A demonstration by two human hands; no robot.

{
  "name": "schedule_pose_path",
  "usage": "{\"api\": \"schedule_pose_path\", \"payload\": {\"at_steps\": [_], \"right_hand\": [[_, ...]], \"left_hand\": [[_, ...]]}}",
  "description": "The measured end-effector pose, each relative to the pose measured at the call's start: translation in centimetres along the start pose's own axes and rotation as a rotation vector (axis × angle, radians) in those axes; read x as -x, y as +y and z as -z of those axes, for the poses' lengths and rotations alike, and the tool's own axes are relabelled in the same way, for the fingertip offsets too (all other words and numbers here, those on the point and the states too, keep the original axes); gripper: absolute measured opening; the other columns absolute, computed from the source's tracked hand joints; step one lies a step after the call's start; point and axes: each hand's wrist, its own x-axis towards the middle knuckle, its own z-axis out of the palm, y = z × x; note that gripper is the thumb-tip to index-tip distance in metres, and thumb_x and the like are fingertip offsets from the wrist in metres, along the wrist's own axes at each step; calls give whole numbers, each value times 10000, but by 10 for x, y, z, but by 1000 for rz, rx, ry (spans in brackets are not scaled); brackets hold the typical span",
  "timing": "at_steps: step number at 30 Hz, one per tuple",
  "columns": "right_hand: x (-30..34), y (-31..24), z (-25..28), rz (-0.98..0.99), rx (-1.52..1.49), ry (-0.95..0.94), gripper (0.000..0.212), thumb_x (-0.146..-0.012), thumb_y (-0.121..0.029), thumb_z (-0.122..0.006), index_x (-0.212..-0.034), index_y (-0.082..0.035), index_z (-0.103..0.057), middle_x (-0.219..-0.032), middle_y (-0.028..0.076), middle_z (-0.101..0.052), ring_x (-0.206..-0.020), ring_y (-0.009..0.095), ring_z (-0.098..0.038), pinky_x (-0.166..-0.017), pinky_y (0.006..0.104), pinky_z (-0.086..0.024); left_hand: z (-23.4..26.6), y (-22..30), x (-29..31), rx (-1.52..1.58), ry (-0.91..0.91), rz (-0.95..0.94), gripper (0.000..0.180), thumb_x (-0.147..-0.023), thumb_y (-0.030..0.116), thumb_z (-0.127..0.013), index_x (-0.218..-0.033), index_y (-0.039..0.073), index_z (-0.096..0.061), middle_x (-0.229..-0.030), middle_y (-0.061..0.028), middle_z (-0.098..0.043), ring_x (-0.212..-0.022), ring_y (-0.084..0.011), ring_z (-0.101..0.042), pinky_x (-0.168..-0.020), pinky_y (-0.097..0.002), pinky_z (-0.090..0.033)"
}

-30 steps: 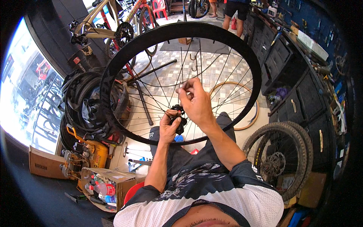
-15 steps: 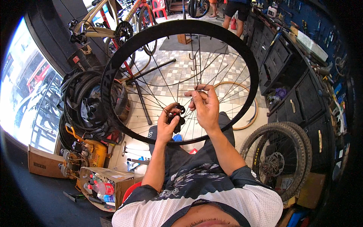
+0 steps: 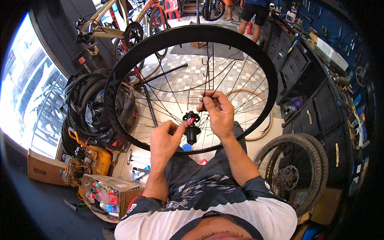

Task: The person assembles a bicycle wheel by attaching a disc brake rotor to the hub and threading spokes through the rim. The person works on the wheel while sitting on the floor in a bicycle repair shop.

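Observation:
A black deep-rimmed bicycle wheel lies tilted across my lap, with thin dark spokes running inside it. Its black hub with a red band sits low in the middle, many spokes around it. My right hand is closed to the right of and above the hub, thumb and fingertips pinching a dark spoke. Beside the hub on the left, my left hand has curled fingers, its thumb tip at the hub's edge. Whatever those left fingers hold is hidden.
Black tyres are heaped at the left, above a yellow compressor and a cardboard box of bottles. Two knobby-tyred wheels lean at the right by black drawer cabinets. Another person stands at the back.
My left hand has left its hold around the hub and moved left and down, so the hub shows more fully. My right hand has shifted slightly right, still pinching.

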Motion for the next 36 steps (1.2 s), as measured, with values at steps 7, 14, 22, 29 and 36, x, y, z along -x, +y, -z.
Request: {"api": "schedule_pose_path", "payload": {"at_steps": [7,14,22,29,36], "right_hand": [[-1,-17,-6,3,61,-33,199,-1036,-91,-632,-1182,43,-630,-996,86,-691,-826,128,-670,-757,265,-566],[2,-16,-1,19,115,-75,205,-1034,-61,-624,-1202,55,-615,-1023,101,-686,-849,143,-679,-792,275,-576],[-9,-16,-7,16,183,-77,210,-1034,-74,-626,-1199,55,-632,-988,83,-688,-805,117,-664,-743,253,-562],[-26,-18,-8,14,257,-93,204,-1008,-79,-648,-1168,46,-665,-936,76,-710,-777,113,-701,-689,249,-572],[-36,-16,-13,-3,304,-109,184,-1002,-85,-651,-1122,53,-673,-906,83,-710,-738,109,-696,-651,253,-569]], "left_hand": [[7,59,-53,837,-30,-383,445,-1031,178,-648,-1401,-31,-513,-1243,-167,-668,-1155,-210,-650,-912,-335,-568],[-1,73,-96,1157,-119,-439,538,-1098,362,-491,-1480,-10,-423,-1407,-229,-565,-1330,-308,-546,-1093,-458,-461],[-19,84,-129,1528,-100,-353,352,-1108,372,-481,-1334,108,-530,-1327,-98,-611,-1225,-221,-538,-1001,-448,-387],[-22,85,-142,1512,-31,-300,256,-1072,337,-575,-1193,116,-614,-1124,-36,-683,-1076,-183,-599,-932,-436,-427],[-24,86,-146,1572,-16,-242,194,-1025,246,-670,-1138,96,-621,-1026,-33,-682,-985,-180,-621,-863,-371,-466]]}}
